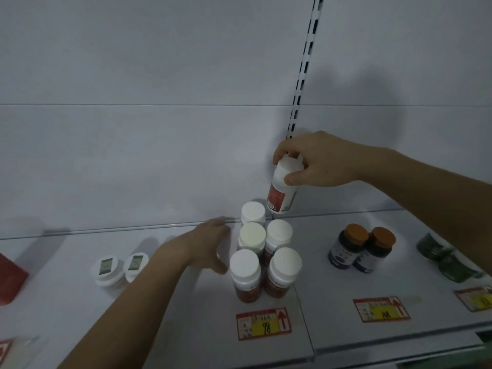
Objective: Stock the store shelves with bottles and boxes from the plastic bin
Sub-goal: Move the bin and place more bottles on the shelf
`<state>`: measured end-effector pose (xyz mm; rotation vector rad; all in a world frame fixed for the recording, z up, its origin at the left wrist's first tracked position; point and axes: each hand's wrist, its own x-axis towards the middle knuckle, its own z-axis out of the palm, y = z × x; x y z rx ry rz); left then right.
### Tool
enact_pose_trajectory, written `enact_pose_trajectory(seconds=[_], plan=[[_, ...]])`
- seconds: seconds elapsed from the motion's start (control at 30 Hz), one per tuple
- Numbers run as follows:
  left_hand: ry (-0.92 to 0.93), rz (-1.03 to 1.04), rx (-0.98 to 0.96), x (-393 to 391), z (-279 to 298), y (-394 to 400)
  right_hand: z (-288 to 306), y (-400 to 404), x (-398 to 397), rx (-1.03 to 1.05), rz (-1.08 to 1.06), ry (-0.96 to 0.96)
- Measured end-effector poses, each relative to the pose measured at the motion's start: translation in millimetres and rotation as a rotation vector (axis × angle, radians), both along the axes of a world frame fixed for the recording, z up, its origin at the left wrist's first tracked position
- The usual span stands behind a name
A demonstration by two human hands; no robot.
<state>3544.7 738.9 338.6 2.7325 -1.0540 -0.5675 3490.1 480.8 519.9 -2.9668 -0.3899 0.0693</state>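
Note:
My right hand grips a white-capped bottle with a red label by its cap, holding it tilted just above the back of the white shelf. Below it stands a cluster of several matching white-capped red bottles in two rows. My left hand reaches in from the lower left with straight fingers alongside the left side of that cluster, holding nothing. The plastic bin is out of view.
Two dark bottles with orange caps stand to the right, with green packages beyond them. Two low white jars and a red box sit on the left. Red price tags line the front edge.

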Motion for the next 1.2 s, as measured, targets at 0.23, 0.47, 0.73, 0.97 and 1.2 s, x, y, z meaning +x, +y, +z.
enact_pose_trajectory(seconds=[0.23,0.47,0.73,0.97,1.2], plan=[[0.001,-0.004,-0.008,-1,-3,-3,-20,2,11,-0.087,0.051,0.087],[-0.001,0.006,-0.022,-2,-3,-1,-40,5,12,-0.127,0.072,0.158],[-0.017,-0.003,-0.042,-3,-6,0,-48,10,12,-0.153,0.105,0.2],[-0.026,-0.015,-0.037,-2,-6,-2,-57,9,12,-0.05,0.091,0.262],[-0.024,-0.014,-0.027,-3,-5,-1,-63,7,14,-0.013,0.093,0.271]])
